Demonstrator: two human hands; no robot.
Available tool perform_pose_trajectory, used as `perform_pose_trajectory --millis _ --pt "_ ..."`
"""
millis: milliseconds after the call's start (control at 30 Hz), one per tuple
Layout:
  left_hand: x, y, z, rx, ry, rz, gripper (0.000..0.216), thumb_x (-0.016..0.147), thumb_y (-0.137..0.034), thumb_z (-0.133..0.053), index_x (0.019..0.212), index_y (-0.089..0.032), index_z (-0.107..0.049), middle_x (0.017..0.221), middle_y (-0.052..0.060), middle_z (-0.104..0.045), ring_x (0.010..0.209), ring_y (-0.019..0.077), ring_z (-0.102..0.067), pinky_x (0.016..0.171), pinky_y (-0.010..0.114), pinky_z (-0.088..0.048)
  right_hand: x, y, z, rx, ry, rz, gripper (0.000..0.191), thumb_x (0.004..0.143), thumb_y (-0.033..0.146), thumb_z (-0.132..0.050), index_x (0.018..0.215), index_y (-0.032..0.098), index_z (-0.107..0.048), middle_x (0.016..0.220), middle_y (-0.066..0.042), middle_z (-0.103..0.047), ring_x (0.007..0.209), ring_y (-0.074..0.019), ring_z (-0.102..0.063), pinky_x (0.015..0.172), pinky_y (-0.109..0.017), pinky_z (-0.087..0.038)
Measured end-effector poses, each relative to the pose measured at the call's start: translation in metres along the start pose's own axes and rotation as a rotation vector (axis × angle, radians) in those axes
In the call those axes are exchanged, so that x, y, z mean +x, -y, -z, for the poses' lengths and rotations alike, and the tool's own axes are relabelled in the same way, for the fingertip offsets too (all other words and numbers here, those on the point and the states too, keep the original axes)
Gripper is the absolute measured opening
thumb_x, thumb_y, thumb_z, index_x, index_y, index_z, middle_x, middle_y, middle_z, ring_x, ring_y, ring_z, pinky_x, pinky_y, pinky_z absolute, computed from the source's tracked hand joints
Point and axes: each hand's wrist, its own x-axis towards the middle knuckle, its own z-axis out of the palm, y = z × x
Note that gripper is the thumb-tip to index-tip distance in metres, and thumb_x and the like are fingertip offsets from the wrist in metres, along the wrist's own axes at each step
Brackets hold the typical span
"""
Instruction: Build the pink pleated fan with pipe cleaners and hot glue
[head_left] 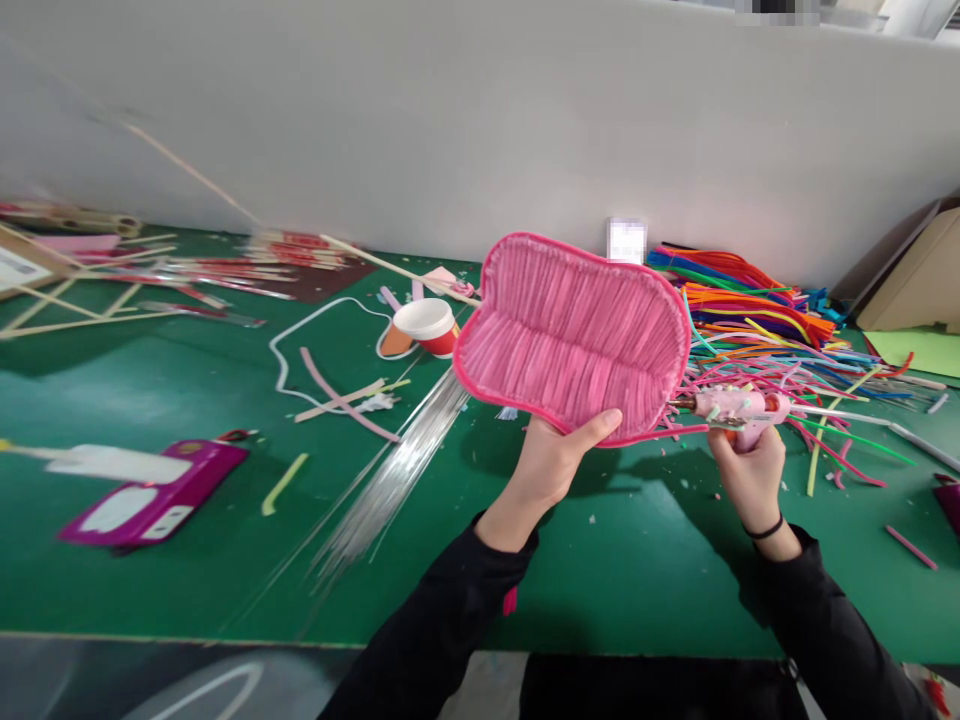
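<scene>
My left hand [559,455] grips the lower edge of a pink pipe-cleaner panel [577,335], its thumb on the front face and the other fingers hidden behind. The panel has a wavy outline, a darker pink border and close-set pink strips with a seam across the middle. A loose end of the pink border strip [679,433] runs out to the right from the lower edge. My right hand [750,475] is closed round the handle of a pale pink glue gun [739,405]. The gun's nozzle points left, close to the panel's right edge; whether it touches I cannot tell.
Bundles of coloured pipe cleaners [750,300] lie at the back right. Thin metal wires [405,465] fan out left of my left arm. A paper cup [431,325], a purple box [157,500] and wooden sticks [67,310] are further left. A cardboard box [915,270] stands far right.
</scene>
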Motion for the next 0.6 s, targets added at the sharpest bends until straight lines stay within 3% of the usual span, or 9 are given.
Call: perform_pose_trajectory --millis 600 --pt "-0.0006 -0.0028 -0.0027 -0.035 0.006 0.021 0.054 0.063 -0.025 -0.088 0.114 -0.024 -0.068 0.113 0.005 -0.073 0.115 0.0267 -0.067 0.106 0.048 -0.053 -0.0020 -0.0025 -0.0011 -0.021 0.001 0.033 0.034 0.063 0.040 -0.065 0.051 0.026 -0.036 0.040 0.007 -0.040 0.043 -0.0089 -0.033 0.040 -0.023 -0.028"
